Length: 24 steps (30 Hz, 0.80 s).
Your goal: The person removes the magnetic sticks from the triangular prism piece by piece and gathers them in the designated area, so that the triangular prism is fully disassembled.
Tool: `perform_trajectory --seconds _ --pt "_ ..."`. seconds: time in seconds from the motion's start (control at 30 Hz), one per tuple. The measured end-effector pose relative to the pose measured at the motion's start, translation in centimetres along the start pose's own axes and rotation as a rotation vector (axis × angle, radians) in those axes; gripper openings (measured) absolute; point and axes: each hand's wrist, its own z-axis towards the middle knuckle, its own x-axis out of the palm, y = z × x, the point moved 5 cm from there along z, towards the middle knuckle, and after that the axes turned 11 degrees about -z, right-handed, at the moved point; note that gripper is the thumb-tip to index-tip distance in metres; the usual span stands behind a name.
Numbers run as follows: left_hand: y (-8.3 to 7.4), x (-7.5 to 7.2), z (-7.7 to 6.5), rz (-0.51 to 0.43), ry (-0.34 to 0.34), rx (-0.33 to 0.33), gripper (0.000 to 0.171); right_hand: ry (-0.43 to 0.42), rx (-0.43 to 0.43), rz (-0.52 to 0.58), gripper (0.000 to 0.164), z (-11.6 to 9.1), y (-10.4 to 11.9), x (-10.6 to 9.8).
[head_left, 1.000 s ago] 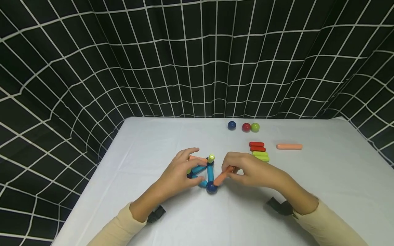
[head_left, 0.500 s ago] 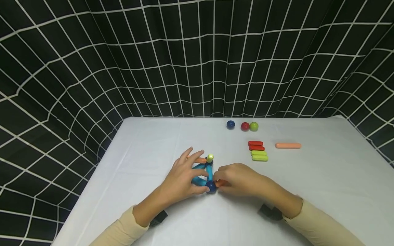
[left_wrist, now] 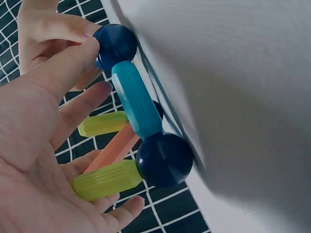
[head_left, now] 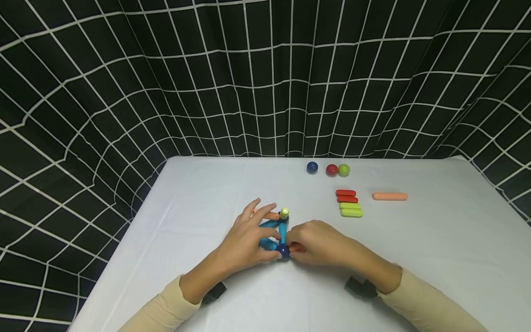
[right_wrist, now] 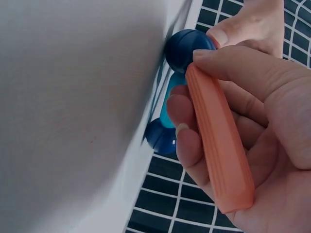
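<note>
In the head view my right hand [head_left: 319, 242] pinches an orange magnetic stick [right_wrist: 218, 141] between thumb and fingers. One end of that stick meets a dark blue ball [head_left: 283, 251]. From the other side, my left hand [head_left: 244, 240] presses its thumb against the same ball, its remaining fingers spread over the structure. Light blue sticks [left_wrist: 136, 99] join this ball to other dark blue balls [left_wrist: 165, 160]. Lime sticks [left_wrist: 107, 179] stand up from the balls. Another orange stick [head_left: 271, 215] lies across the back, partly hidden by the left fingers.
On the white table [head_left: 199, 184], a blue ball [head_left: 312, 167], a red ball [head_left: 331, 170] and a green ball [head_left: 344, 170] sit at the back. Two red sticks [head_left: 346, 196], two lime sticks [head_left: 351, 210] and an orange stick [head_left: 390, 196] lie to the right.
My right hand has moved left and brought the orange stick's end to the front blue ball. My left hand has shifted right, and its thumb now touches that ball.
</note>
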Motion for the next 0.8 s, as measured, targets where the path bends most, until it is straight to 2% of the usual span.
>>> perform_trajectory --seconds 0.27,0.43,0.53,0.8 --pt "0.0 0.0 -0.1 -0.015 -0.010 0.017 0.031 -0.018 -0.015 0.026 0.013 -0.1 -0.3 0.3" --pt "0.1 0.0 0.0 -0.009 -0.012 0.018 0.033 -0.012 0.008 0.062 0.007 -0.5 -0.8 0.5" --pt "0.1 0.0 0.0 -0.020 -0.013 0.025 0.035 -0.005 0.019 0.075 0.010 -0.8 -1.3 0.5" --pt "0.0 0.0 0.0 -0.020 -0.001 0.019 0.035 0.013 -0.018 0.058 0.010 -0.9 -1.6 0.7"
